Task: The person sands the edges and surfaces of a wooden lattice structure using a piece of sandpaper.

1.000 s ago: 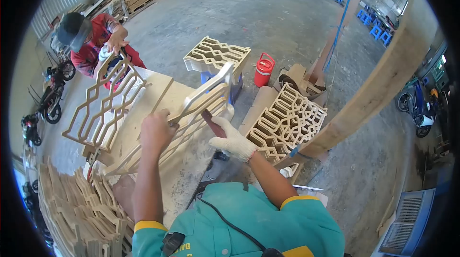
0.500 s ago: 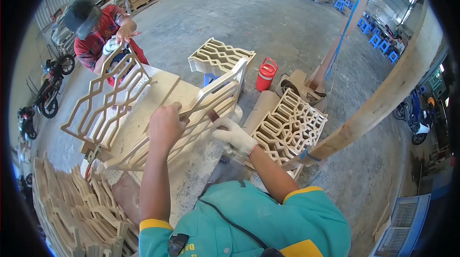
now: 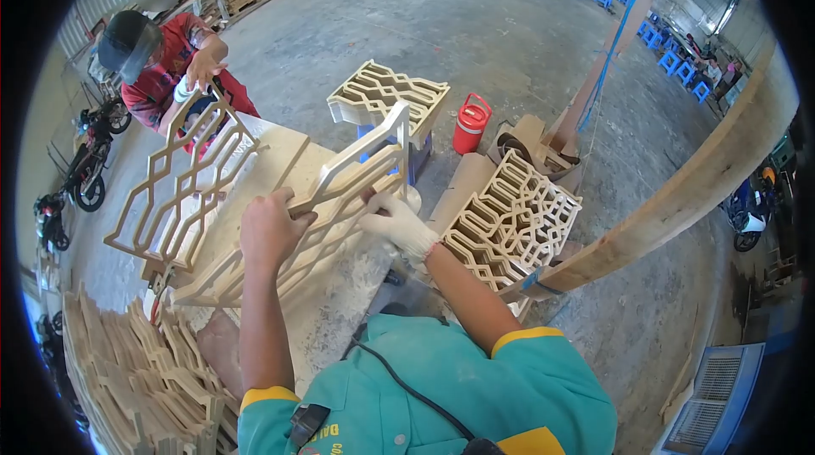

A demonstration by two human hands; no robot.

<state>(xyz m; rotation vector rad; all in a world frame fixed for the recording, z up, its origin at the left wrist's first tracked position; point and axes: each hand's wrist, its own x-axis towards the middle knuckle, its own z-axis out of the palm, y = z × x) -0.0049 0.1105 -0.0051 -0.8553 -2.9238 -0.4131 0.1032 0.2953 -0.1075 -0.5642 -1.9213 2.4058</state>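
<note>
Clasping the lattice panel (image 3: 361,154), left hand (image 3: 270,230) grip is closed; right hand (image 3: 399,226) grip unclear.

right hand (image 3: 392,221): slid up lattice panel (image 3: 356,171) | left hand (image 3: 267,230): shifted back left

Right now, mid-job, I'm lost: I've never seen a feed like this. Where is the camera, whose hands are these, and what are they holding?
There is no machine here. One camera sits on a person's head and looks down at their own two hands, so the teal shirt at the bottom is theirs. The bare left hand grips a wooden lattice panel, which leans tilted on the dusty workbench. The right hand, in a white glove, is pressed against the panel's near edge; whether it holds a tool I cannot tell. Across the bench a person in red handles a second lattice panel. A stack of panels stands behind the bench, another stack to the right, near a red container.
</note>
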